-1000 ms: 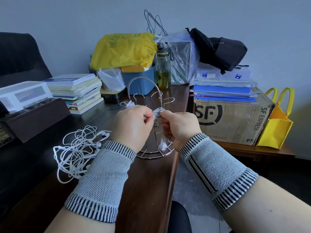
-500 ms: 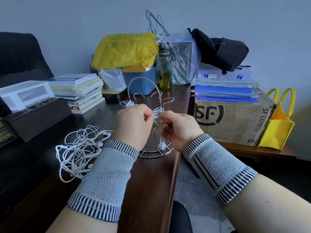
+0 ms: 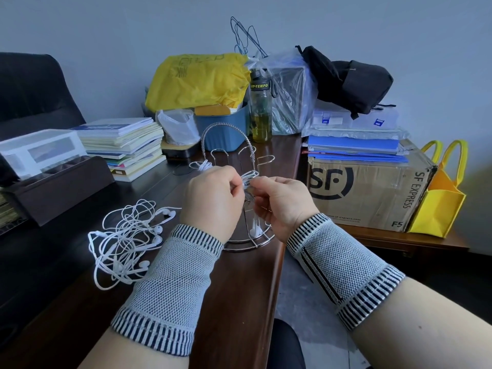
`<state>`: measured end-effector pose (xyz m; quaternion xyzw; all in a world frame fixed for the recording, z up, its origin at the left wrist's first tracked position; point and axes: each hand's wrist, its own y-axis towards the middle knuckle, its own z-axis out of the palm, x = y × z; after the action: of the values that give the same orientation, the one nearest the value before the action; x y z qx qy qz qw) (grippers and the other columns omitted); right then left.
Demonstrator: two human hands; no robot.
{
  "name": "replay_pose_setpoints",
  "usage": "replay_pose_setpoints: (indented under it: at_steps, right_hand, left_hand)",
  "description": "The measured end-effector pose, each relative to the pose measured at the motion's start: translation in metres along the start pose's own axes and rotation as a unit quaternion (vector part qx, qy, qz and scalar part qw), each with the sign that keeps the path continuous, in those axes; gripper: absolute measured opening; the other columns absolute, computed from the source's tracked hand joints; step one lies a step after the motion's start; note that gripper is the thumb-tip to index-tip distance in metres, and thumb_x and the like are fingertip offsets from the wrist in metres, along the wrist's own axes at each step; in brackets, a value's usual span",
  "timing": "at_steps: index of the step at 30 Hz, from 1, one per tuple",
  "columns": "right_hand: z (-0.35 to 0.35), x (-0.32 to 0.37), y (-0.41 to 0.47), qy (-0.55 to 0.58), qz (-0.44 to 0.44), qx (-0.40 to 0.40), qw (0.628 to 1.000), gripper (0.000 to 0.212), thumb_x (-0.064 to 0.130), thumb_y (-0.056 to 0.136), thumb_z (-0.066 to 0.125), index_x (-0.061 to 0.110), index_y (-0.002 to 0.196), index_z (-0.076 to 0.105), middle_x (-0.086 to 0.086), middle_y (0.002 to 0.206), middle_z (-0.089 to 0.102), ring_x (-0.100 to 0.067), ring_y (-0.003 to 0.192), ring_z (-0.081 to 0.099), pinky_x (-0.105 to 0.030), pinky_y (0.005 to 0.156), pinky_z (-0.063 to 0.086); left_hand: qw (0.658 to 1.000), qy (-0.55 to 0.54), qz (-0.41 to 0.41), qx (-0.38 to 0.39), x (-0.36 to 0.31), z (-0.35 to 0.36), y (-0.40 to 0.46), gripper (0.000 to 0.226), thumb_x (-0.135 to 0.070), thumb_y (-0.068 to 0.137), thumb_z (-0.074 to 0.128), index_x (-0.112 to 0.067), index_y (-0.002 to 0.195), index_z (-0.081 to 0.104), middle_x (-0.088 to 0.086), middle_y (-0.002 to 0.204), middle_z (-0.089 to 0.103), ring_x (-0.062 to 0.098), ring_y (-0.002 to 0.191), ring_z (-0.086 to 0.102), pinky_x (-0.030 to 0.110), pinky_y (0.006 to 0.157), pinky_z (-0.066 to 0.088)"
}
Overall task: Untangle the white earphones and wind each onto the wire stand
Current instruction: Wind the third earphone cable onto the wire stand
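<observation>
Both hands wind one earphone cord onto a wire stand (image 3: 247,198) hook at frame centre.
Left hand (image 3: 210,198) and right hand (image 3: 279,201) each pinch the cord bundle (image 3: 247,179); keep turns taut; tangled earphones (image 3: 125,241) wait lower left.

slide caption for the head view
Both hands pinch a white earphone cord at the wire stand; tangled earphones wait left.
</observation>
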<state>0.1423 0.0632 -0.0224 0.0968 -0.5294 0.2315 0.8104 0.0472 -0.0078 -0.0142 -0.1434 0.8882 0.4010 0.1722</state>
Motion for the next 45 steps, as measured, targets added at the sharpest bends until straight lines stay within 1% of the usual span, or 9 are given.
replay_pose_setpoints:
  at_steps: [11,13,16,20,25,30,34,38,45]
  right_hand:
    - [0.0,-0.001,0.004,0.052,0.01,0.024,0.998,0.014,0.003,0.086,0.063,0.009,0.075,0.056,0.004,0.046,0.046,-0.009,0.049,0.038,-0.018,0.045,0.041]
    - [-0.001,-0.001,0.003,0.053,-0.003,0.031,0.998,0.013,0.001,0.087,0.06,0.006,0.075,0.059,0.004,0.047,0.05,-0.009,0.048,0.04,-0.018,0.048,0.04]
    - [-0.005,-0.005,0.005,-0.043,-0.066,0.007,0.997,0.02,-0.005,0.085,0.06,0.009,0.071,0.065,0.003,0.051,0.054,-0.009,0.047,0.044,-0.022,0.05,0.04]
    - [-0.009,-0.014,0.007,-0.18,-0.161,-0.018,0.97,0.022,-0.001,0.082,0.069,0.019,0.072,0.065,0.005,0.062,0.059,-0.01,0.053,0.048,-0.026,0.055,0.044]
    - [-0.009,-0.017,0.01,-0.34,-0.268,-0.032,0.901,0.02,0.013,0.08,0.075,0.024,0.071,0.06,0.007,0.072,0.063,-0.01,0.065,0.059,-0.029,0.073,0.054]
    - [-0.017,-0.022,0.013,-0.388,-0.336,-0.008,0.858,0.016,0.017,0.082,0.073,0.021,0.072,0.061,0.005,0.076,0.066,-0.014,0.07,0.062,-0.038,0.075,0.055]
    - [-0.024,-0.025,0.015,-0.357,-0.322,-0.001,0.877,0.022,0.016,0.083,0.073,0.024,0.07,0.058,0.009,0.071,0.064,-0.012,0.064,0.06,-0.034,0.067,0.053]
    - [-0.027,-0.025,0.012,-0.286,-0.29,0.026,0.913,0.024,0.01,0.083,0.074,0.021,0.068,0.058,0.011,0.063,0.058,-0.002,0.054,0.05,-0.018,0.055,0.041]
    - [-0.03,-0.026,0.012,-0.273,-0.262,0.015,0.926,0.021,0.011,0.081,0.076,0.018,0.067,0.062,0.011,0.062,0.059,-0.002,0.054,0.05,-0.019,0.057,0.043]
  left_hand:
    - [0.999,0.008,-0.039,0.009,-0.002,0.003,0.001,0.013,-0.017,0.088,0.065,-0.015,0.077,0.071,-0.002,0.077,0.07,0.019,0.067,0.064,0.034,0.069,0.053]
    - [0.999,0.002,-0.037,0.011,0.0,0.002,0.001,0.011,-0.014,0.088,0.065,-0.015,0.079,0.073,-0.002,0.083,0.071,0.018,0.073,0.066,0.031,0.073,0.053]
    - [0.999,-0.007,-0.038,0.014,0.0,0.001,0.002,0.013,-0.009,0.088,0.064,-0.014,0.091,0.076,0.0,0.096,0.073,0.017,0.088,0.068,0.027,0.084,0.052]
    - [0.999,0.0,-0.045,0.023,0.0,-0.001,0.002,0.016,-0.013,0.091,0.062,-0.017,0.097,0.076,-0.001,0.101,0.073,0.018,0.092,0.067,0.034,0.088,0.053]
    - [0.998,0.017,-0.05,0.03,0.0,-0.004,0.002,0.017,-0.017,0.092,0.061,-0.021,0.101,0.074,-0.001,0.101,0.074,0.021,0.095,0.067,0.039,0.087,0.054]
    - [0.998,0.006,-0.059,0.035,0.002,-0.003,0.002,0.013,-0.017,0.092,0.06,-0.025,0.097,0.068,-0.001,0.101,0.074,0.021,0.095,0.068,0.041,0.088,0.053]
    - [0.997,-0.008,-0.069,0.036,0.004,-0.004,0.002,0.015,-0.011,0.091,0.055,-0.025,0.096,0.059,0.002,0.094,0.073,0.023,0.09,0.069,0.043,0.081,0.054]
    - [0.997,-0.008,-0.061,0.039,0.004,-0.005,0.0,0.018,-0.01,0.093,0.053,-0.025,0.099,0.058,0.001,0.093,0.071,0.023,0.088,0.07,0.043,0.078,0.055]
    - [0.997,-0.003,-0.062,0.048,0.003,-0.008,0.0,0.018,-0.01,0.094,0.052,-0.025,0.101,0.059,-0.001,0.093,0.072,0.022,0.089,0.068,0.043,0.08,0.054]
